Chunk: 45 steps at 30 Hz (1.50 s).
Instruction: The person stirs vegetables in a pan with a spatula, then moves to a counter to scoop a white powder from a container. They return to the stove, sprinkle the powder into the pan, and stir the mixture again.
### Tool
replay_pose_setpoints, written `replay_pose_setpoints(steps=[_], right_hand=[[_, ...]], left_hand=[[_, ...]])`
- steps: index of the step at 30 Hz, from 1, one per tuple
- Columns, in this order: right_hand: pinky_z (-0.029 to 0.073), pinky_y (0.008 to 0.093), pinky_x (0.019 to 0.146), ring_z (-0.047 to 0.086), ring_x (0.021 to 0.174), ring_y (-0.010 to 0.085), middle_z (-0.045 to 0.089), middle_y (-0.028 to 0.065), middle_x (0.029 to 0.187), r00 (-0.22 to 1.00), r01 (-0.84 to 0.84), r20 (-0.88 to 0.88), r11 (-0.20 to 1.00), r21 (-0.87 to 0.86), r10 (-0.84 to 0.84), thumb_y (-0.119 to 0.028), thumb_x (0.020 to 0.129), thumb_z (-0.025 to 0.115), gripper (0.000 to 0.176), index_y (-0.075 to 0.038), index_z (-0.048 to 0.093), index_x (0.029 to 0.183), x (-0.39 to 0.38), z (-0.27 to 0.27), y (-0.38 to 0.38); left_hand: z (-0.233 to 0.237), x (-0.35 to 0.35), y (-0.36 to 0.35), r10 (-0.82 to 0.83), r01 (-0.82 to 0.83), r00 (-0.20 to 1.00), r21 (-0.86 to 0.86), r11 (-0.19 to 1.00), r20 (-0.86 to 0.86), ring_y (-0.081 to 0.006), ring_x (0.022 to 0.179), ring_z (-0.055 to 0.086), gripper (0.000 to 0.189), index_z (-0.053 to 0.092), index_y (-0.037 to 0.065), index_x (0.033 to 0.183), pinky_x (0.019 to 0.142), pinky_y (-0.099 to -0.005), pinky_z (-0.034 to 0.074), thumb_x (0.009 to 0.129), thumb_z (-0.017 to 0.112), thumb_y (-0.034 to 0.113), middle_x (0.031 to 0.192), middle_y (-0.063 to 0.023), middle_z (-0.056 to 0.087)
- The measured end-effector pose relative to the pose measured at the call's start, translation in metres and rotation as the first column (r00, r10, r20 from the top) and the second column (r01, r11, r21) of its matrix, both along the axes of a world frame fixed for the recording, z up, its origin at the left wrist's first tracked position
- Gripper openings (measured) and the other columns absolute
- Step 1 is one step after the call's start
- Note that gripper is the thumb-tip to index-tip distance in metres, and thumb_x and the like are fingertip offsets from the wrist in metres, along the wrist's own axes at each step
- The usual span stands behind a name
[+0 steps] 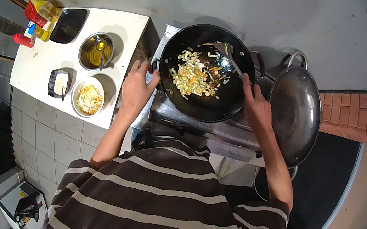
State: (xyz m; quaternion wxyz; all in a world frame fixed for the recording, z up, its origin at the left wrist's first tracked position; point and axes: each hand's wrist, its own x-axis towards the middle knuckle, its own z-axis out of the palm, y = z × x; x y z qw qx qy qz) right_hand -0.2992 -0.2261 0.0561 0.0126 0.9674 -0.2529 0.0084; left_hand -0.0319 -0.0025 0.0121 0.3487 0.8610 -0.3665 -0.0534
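A black wok [180, 106] sits on the stove, with chopped cabbage and carrot [194, 77] spread over its left and middle part. My left hand [138, 85] is closed at the wok's left side handle [156, 65]. In my right hand [257, 105] is the handle of a metal spatula [226, 50]. Its blade rests inside the wok near the far rim, touching a few vegetable bits. My right fingers wrap round the handle above the wok's right edge.
Left of the stove, a white table [45, 72] bears a metal bowl of oil with a ladle [97, 51], a bowl of shredded vegetables [89, 98], a small black dish [58, 83], a black tray [69, 25] and a red bottle [23, 40]. A larger metal wok [294, 116] stands at the right.
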Motion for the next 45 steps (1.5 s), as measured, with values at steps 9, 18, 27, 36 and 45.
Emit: replay_pose_setpoints(steps=[9,18,27,36,45], right_hand=[[0.060,0.0487,0.067,0.071,0.079,0.0431,0.060,0.0299,0.115,0.997,0.054,-0.058,0.999,0.003,-0.053,0.005,0.086,0.054,0.078,-0.013,0.030,0.158,0.000,-0.017,-0.003],[0.060,0.0498,0.067,0.071,0.081,0.0443,0.060,0.0303,0.116,0.993,0.090,-0.077,0.995,0.032,-0.088,0.004,0.086,0.055,0.076,-0.014,0.032,0.156,-0.003,-0.017,0.001],[0.060,0.0506,0.067,0.071,0.079,0.0447,0.062,0.0283,0.112,0.993,0.120,0.000,0.992,0.040,-0.120,0.002,0.089,0.053,0.068,-0.013,0.037,0.154,-0.001,-0.015,0.000],[0.054,0.0551,0.073,0.067,0.082,0.0491,0.068,0.0285,0.089,0.931,0.213,0.244,0.946,0.243,-0.273,-0.013,0.102,0.053,0.037,-0.006,0.052,0.138,0.009,-0.005,-0.011],[0.052,0.0522,0.077,0.066,0.087,0.0467,0.069,0.0257,0.088,0.973,-0.087,0.224,0.830,0.552,-0.047,-0.012,0.096,0.061,0.024,-0.010,0.067,0.120,0.045,0.013,-0.044]], left_hand=[[-0.001,-0.002,0.002,0.011,-0.011,0.999,-0.010,1.000,0.032,-0.0409,0.079,0.066,0.026,0.063,0.001,0.092,0.068,-0.0498,0.052,0.093,0.067,0.026,0.093,-0.0187,0.061],[0.002,-0.002,0.002,0.007,-0.007,1.000,0.001,1.000,-0.015,-0.0420,0.079,0.065,0.025,0.062,0.001,0.092,0.068,-0.0509,0.051,0.093,0.067,0.026,0.091,-0.0194,0.060],[0.005,-0.002,0.002,0.004,-0.003,0.999,0.019,1.000,-0.038,-0.0424,0.081,0.064,0.028,0.066,-0.004,0.098,0.074,-0.0487,0.050,0.093,0.067,0.023,0.094,-0.0221,0.062],[0.002,-0.001,0.002,0.004,-0.004,0.999,0.005,1.000,-0.044,-0.0404,0.079,0.064,0.027,0.066,-0.004,0.098,0.073,-0.0484,0.049,0.093,0.067,0.023,0.093,-0.0219,0.062],[0.000,0.000,0.003,-0.015,0.015,1.000,-0.020,1.000,0.021,-0.0428,0.082,0.065,0.026,0.063,-0.001,0.093,0.070,-0.0509,0.051,0.093,0.068,0.024,0.094,-0.0209,0.061]])
